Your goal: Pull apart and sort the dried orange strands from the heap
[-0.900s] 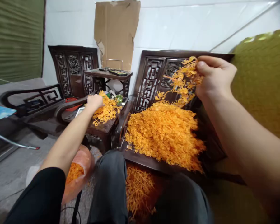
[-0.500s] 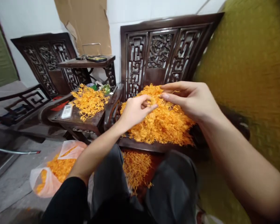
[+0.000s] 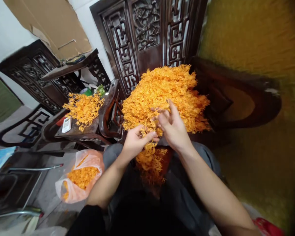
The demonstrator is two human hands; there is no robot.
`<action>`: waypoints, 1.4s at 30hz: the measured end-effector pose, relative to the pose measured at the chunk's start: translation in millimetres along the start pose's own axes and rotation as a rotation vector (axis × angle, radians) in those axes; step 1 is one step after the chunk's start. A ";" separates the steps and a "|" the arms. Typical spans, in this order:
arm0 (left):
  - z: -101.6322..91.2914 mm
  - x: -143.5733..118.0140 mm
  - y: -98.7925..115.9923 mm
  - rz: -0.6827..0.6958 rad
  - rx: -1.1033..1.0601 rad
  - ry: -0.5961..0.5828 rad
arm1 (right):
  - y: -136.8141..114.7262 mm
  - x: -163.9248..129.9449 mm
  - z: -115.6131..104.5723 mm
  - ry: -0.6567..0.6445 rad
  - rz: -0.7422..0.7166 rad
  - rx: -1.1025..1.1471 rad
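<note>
A big heap of orange stringy strands (image 3: pixel 162 91) lies on the seat of a carved dark wooden chair (image 3: pixel 147 36) in front of me. My left hand (image 3: pixel 135 141) pinches a clump of these strands at the heap's near edge. My right hand (image 3: pixel 173 126) grips the same clump just to the right, fingers curled into it. More strands (image 3: pixel 151 164) hang below the hands, between my knees.
A smaller orange pile (image 3: pixel 83 108) and a white remote (image 3: pixel 67 124) lie on a dark side table (image 3: pixel 76 131) to the left. A clear plastic bag (image 3: pixel 80 177) with orange strands sits on the floor. A green-yellow cushion (image 3: pixel 255 49) fills the right.
My left hand came back from the side-table pile and my right hand came down from the chair back. Both now meet at the big heap's near edge. The view has tilted downward.
</note>
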State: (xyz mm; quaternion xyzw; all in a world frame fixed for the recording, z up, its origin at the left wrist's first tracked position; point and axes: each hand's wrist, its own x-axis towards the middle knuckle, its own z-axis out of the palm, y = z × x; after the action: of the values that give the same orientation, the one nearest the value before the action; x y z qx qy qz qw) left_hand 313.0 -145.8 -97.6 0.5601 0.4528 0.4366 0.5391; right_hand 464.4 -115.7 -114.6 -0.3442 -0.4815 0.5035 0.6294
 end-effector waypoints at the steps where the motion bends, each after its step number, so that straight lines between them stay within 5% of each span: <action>1: 0.3 -4.5 0.5 -0.022 0.023 -0.012 | 0.9 1.7 2.2 0.011 -0.035 -0.058; 6: -2.2 -20.1 2.7 -0.041 0.076 0.009 | 7.0 1.8 4.2 -0.009 -0.146 -0.384; 10: 1.2 -23.4 -7.5 0.010 0.275 0.112 | 12.4 -4.3 12.9 0.061 -0.116 -0.427; 14: 6.7 -31.4 -15.2 0.112 0.411 0.164 | 19.1 11.4 12.5 0.180 -0.114 -0.320; 19: -5.4 -41.2 -23.7 0.212 0.465 0.248 | 37.8 53.4 -24.0 0.402 0.035 0.095; 24: -20.4 -32.0 -39.9 0.230 0.514 0.231 | 40.4 31.1 -23.8 0.023 0.144 0.073; 28: -16.6 -27.1 -41.2 0.301 0.585 0.186 | 33.4 13.0 -8.7 -0.129 0.110 -0.156; 31: -14.5 -32.8 -34.0 0.370 0.636 0.180 | 35.4 27.7 -17.6 -0.004 0.009 -0.274; 33: -17.3 -39.0 -29.5 0.377 0.660 0.165 | 38.7 41.1 -29.8 0.153 0.038 -0.126; 35: -22.7 -44.0 -27.9 0.354 0.674 0.130 | 39.5 47.6 -39.2 0.151 0.099 0.023; 42: -32.7 -41.4 -31.3 0.316 0.620 -0.036 | 12.7 24.6 -31.6 -0.552 0.345 -0.133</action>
State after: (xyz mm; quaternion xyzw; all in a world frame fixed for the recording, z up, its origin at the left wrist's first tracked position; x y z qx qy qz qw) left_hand 271.3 -179.1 -127.7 0.7680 0.4619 0.3463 0.2772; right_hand 491.4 -87.1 -129.3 -0.3115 -0.6003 0.6445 0.3566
